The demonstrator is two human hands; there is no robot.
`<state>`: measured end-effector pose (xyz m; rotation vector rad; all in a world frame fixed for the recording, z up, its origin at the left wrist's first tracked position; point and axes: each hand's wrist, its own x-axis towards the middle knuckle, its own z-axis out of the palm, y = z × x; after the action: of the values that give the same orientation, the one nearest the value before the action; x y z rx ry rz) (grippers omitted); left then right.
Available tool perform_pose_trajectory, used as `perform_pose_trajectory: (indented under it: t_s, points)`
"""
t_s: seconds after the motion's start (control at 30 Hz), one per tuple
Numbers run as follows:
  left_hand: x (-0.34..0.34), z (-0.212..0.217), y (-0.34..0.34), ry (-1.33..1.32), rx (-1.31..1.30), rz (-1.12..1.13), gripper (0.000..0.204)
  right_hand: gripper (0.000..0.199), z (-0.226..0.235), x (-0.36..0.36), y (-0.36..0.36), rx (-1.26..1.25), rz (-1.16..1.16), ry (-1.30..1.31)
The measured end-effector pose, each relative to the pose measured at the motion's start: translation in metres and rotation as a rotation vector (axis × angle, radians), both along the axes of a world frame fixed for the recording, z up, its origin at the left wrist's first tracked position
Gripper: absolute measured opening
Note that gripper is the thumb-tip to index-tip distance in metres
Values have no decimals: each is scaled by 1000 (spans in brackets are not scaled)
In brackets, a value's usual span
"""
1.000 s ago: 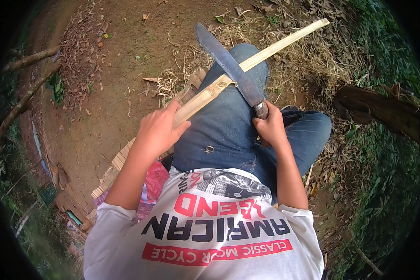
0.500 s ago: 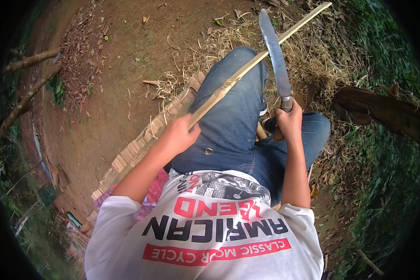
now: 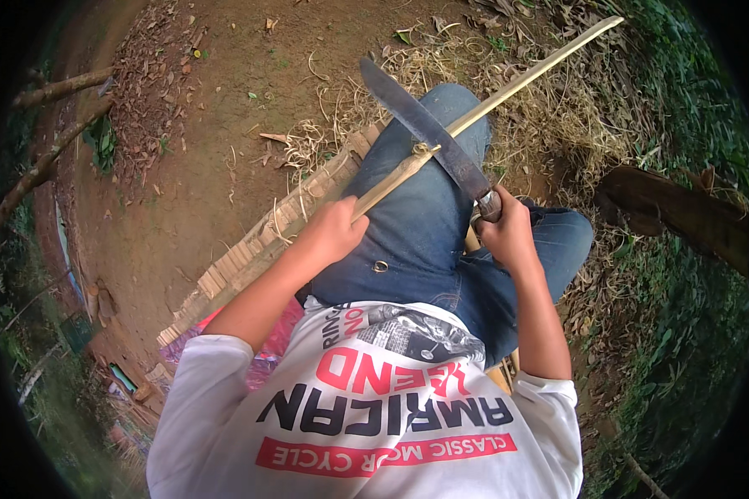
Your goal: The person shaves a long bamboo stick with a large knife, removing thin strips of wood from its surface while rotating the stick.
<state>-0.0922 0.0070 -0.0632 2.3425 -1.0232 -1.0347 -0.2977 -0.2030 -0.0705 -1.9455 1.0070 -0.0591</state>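
My left hand is closed round the near end of a long pale bamboo strip, which slants up to the far right across my jeans-clad knee. In my right hand is the dark handle of a machete. Its broad blade lies crosswise over the strip, tip to the far left, next to a knobbly node. A small curled shaving shows at that node, beside the blade. Another little curl rests on my thigh.
A slatted bamboo bench runs along my left, with pink cloth near my hip. Thin shavings litter the soil ahead and to the right. A dark log lies at the right; branches stand at the left.
The machete has swung from pointing far ahead to lying leftward across the strip, its blade now near the node. A shaving now curls up there. The strip has shifted slightly right.
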Motion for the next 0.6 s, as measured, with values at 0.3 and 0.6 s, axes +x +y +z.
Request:
perform_pose_trajectory:
  t_s: [0.3,0.6]
  points:
    - [3,-2,-3,54,48,21,28,31,-13,-1,7,-60,-14,16]
    - [4,-8,1,87,30,21,25,22,15,5,-5,771,-192,17]
